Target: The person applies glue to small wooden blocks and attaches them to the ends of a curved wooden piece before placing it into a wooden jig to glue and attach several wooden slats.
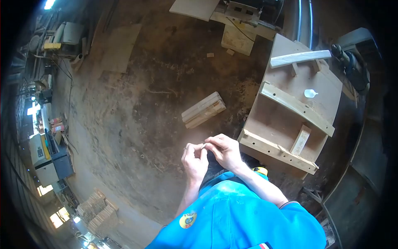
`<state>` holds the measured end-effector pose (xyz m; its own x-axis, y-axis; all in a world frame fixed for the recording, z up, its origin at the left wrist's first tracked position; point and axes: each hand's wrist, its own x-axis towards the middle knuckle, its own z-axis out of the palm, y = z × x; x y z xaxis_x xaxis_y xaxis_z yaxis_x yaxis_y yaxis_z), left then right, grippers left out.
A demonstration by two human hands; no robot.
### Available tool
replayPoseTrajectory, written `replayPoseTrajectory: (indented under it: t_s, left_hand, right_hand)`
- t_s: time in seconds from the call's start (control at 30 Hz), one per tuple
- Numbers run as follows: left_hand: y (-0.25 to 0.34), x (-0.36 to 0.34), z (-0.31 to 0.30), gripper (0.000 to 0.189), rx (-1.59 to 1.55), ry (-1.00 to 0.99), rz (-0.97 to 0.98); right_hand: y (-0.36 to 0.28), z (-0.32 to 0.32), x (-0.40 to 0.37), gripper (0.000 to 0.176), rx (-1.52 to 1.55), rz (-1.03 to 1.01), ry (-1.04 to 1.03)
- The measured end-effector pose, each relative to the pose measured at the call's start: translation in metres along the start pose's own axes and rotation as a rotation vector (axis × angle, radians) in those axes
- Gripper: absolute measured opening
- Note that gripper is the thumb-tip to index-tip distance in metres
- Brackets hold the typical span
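My left hand (195, 162) and my right hand (226, 152) meet in front of my body, fingertips touching. Both are closed in a pinch. Something small and pale may sit between the fingertips, too small to make out. To the right of my hands stands a wooden bench (286, 110). On its near edge lies a drilled wooden bar (277, 152), with a short wooden block (300, 140) beyond it. A second drilled bar (297, 108) lies across the middle. Behind that is a small white bottle (310, 93) with a pointed tip.
A light wooden strip (300, 59) rests at the bench's far end. Stacked boards (203, 110) lie on the floor ahead. A machine (244, 18) stands at the back, stacked wood (96, 212) at lower left, and a workbench with equipment (49, 159) along the left.
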<state>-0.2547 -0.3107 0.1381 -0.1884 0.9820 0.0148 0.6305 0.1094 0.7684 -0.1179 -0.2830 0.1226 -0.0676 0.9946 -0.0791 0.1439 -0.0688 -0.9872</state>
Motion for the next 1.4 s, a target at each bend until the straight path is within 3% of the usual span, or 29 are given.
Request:
replayPoseTrajectory:
  t_s: [0.1,0.17,0.23,0.3,0.37,0.43,0.63,0.73,0.83,0.97,1.03,1.07,1.1,1.17,1.3,1.4]
  left_hand:
    - [0.017,0.002,-0.001,0.011,0.046,0.047,-0.007]
    - [0.021,0.002,-0.009,0.01,0.033,0.054,-0.026]
    - [0.012,0.0,-0.024,0.013,-0.047,-0.063,-0.128]
    - [0.013,-0.001,-0.034,0.024,-0.082,-0.098,-0.089]
    - [0.015,0.001,-0.043,0.036,0.003,-0.111,0.094]
    - [0.006,0.005,-0.049,0.033,-0.009,-0.086,0.154]
    - [-0.013,0.032,-0.078,0.019,-0.062,-0.217,0.25]
    - [-0.021,0.061,-0.083,0.019,-0.08,-0.477,0.212]
    - [-0.026,0.093,-0.086,0.022,0.002,-0.566,0.393]
    - [-0.04,0.128,-0.11,0.014,0.129,-0.481,0.25]
    - [-0.052,0.152,-0.128,0.011,0.196,-0.389,0.281]
    - [-0.063,0.168,-0.133,0.01,0.241,-0.346,0.278]
    - [-0.071,0.184,-0.137,0.011,0.297,-0.334,0.184]
    - [-0.086,0.222,-0.138,0.013,0.378,-0.279,0.203]
    - [-0.077,0.293,-0.119,0.013,0.394,-0.301,0.372]
    - [-0.055,0.337,-0.092,0.012,0.273,-0.462,0.304]
  right_hand:
    - [-0.01,-0.005,0.004,0.015,0.038,-0.022,0.036]
    - [-0.015,-0.011,0.007,0.015,0.017,-0.056,-0.075]
    - [-0.009,-0.011,0.004,0.015,0.018,-0.037,-0.153]
    - [-0.007,-0.007,0.002,0.021,0.264,0.208,-0.225]
    - [-0.005,-0.001,0.0,0.023,0.458,0.454,-0.297]
    - [-0.005,0.009,-0.005,0.023,0.576,0.43,-0.227]
    - [-0.012,0.026,-0.011,0.025,0.285,0.346,-0.177]
    - [-0.008,0.031,-0.011,0.025,0.27,0.333,-0.123]
    - [0.005,0.042,0.001,0.023,0.272,0.384,-0.008]
    - [0.008,0.039,0.039,0.027,0.126,0.321,0.113]
    - [-0.013,0.03,0.054,0.027,0.235,0.397,0.145]
    - [-0.015,0.03,0.058,0.025,0.212,0.3,0.219]
    - [-0.018,0.024,0.061,0.022,0.117,0.245,0.202]
    - [-0.026,0.015,0.069,0.021,0.113,0.272,0.184]
    - [-0.009,0.023,0.098,0.022,0.195,0.312,0.217]
    - [0.012,0.045,0.139,0.026,0.352,0.429,0.199]
